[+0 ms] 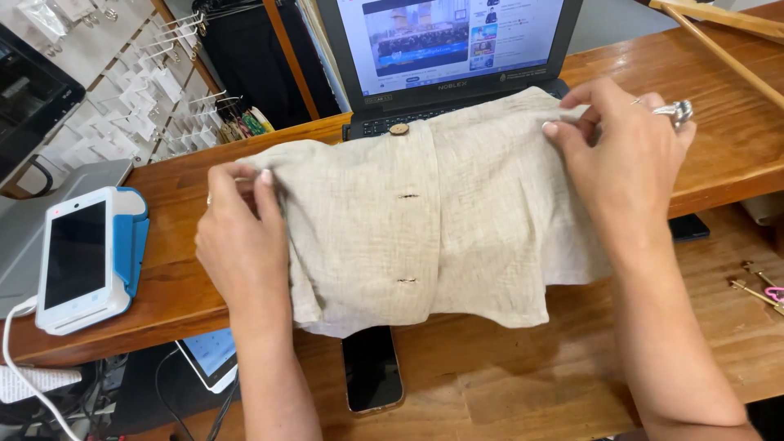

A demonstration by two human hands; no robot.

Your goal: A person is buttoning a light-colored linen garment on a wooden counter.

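Two hands pinch a beige linen garment (pixel 425 220) that lies at the rear edge of the worktop (pixel 719 163): the left hand (pixel 241 245) grips its left edge, the right hand (pixel 625 163) its far right corner. It looks light, soft and limp, so the edges serve best. It covers the laptop (pixel 449 49) keyboard and part of a phone (pixel 371 371).

Both forearms enter from the lower edge of the frame bare, with no sleeves, watch or bracelet showing on them. The right hand (pixel 625 159), in the upper right of the frame, wears a chunky silver ring (pixel 679 111) on one finger. The left hand (pixel 241 233), left of centre, has a thin ring just visible at its edge. The fingernails are short with pale polish.
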